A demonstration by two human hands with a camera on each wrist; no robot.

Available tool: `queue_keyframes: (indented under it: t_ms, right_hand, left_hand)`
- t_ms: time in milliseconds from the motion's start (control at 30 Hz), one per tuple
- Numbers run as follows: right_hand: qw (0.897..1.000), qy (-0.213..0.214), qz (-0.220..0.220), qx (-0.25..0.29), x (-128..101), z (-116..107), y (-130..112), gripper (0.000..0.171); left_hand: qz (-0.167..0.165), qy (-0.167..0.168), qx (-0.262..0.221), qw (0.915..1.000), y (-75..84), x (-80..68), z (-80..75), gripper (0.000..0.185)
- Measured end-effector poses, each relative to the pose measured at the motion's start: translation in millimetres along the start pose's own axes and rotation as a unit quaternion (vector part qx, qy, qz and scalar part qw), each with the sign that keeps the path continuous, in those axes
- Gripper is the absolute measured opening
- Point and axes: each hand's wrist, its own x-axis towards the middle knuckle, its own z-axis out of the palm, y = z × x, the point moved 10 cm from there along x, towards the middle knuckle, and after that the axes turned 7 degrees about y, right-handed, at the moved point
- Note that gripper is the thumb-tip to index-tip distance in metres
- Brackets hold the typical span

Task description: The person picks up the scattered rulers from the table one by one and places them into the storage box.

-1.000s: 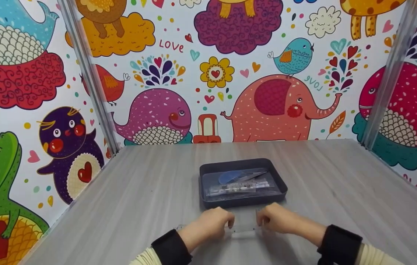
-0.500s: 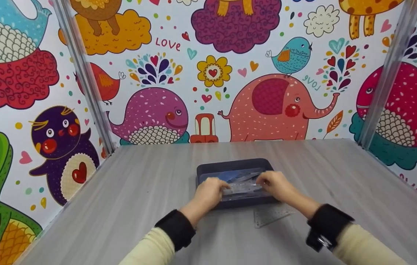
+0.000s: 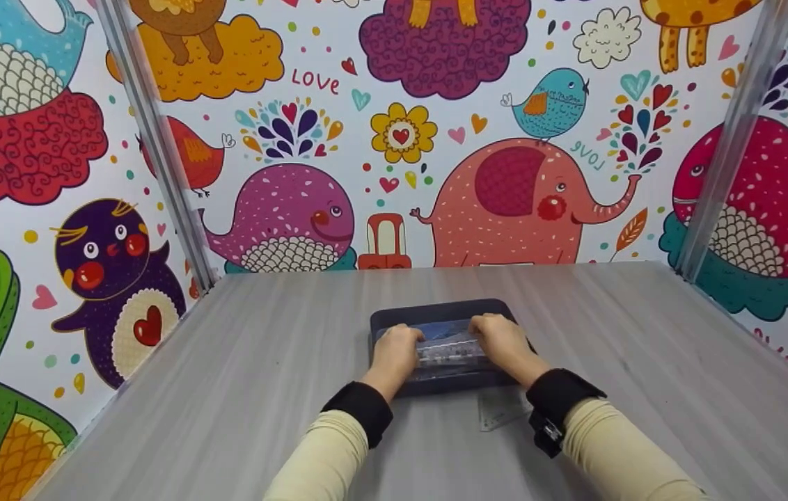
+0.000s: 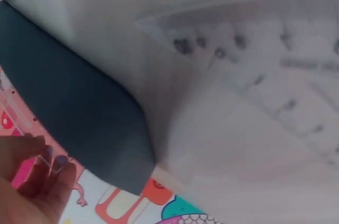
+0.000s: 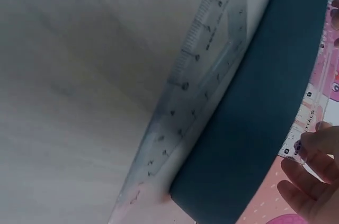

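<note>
A dark tray (image 3: pixel 447 307) sits mid-table, holding clear plastic items and a blue piece (image 3: pixel 444 328). My left hand (image 3: pixel 402 346) and right hand (image 3: pixel 495 339) reach into it, each pinching one end of a clear ruler (image 3: pixel 451 353) held low over the contents. In the right wrist view my fingers (image 5: pixel 312 173) grip the ruler's end (image 5: pixel 300 128) beyond the tray wall (image 5: pixel 265 102). The left wrist view shows curled fingers (image 4: pixel 37 181) past the tray wall (image 4: pixel 79 118); the ruler is hidden there. A clear set square (image 3: pixel 500 412) lies on the table just in front of the tray.
The grey wooden table (image 3: pixel 241 390) is walled on three sides by cartoon-animal panels (image 3: pixel 505 188) with metal posts (image 3: pixel 157 153) at the back corners. The set square (image 5: pixel 196 91) lies flat against the tray's near wall.
Both hands moved from the table's near edge forward into the tray, carrying the clear ruler and lowering it. The set square stayed on the table in front of the tray.
</note>
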Motion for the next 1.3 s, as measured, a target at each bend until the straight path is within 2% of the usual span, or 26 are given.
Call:
queue_keyframes:
  t_ms: [100,200,400,633,900,1000,1100,1200,1300]
  right_hand:
    - [0.999,-0.023,-0.002,-0.039,0.1,8.0,-2.5,0.014]
    - [0.998,-0.041,-0.006,-0.057,-0.9,15.2,-5.3,0.015]
    - [0.994,-0.09,-0.022,-0.051,-8.8,26.2,-10.0,0.016]
    - [0.994,-0.088,-0.042,-0.045,-11.1,24.9,-14.0,0.021]
    - [0.993,-0.109,-0.033,-0.042,-12.9,24.4,-15.3,0.018]
    - [0.996,-0.086,-0.036,-0.014,-12.7,12.9,-16.1,0.017]
    - [0.998,-0.034,-0.046,0.037,-11.0,-9.8,-17.5,0.016]
    - [0.993,0.017,-0.061,0.098,-12.9,-37.6,-18.4,0.017]
    - [0.986,0.037,-0.082,0.139,-23.1,-60.8,-20.3,0.018]
  left_hand:
    - [-0.01,-0.007,0.006,0.9999,-3.7,-0.7,6.0,0.024]
    - [-0.021,-0.022,0.005,0.9995,-7.0,-1.6,12.5,0.021]
    - [-0.015,-0.053,0.005,0.9984,-7.9,-4.8,20.7,0.015]
    - [-0.003,-0.071,-0.008,0.9974,-6.6,-9.8,26.7,0.014]
    - [-0.01,-0.072,-0.008,0.9973,-9.4,-11.9,24.9,0.02]
    - [-0.008,-0.064,-0.025,0.9976,-7.6,-13.2,18.5,0.025]
    - [-0.008,-0.032,-0.069,0.9971,-7.4,-15.4,4.2,0.03]
    - [-0.004,0.003,-0.125,0.9921,-7.6,-21.5,-12.9,0.03]
    - [0.009,0.015,-0.163,0.9864,-4.3,-32.2,-26.6,0.029]
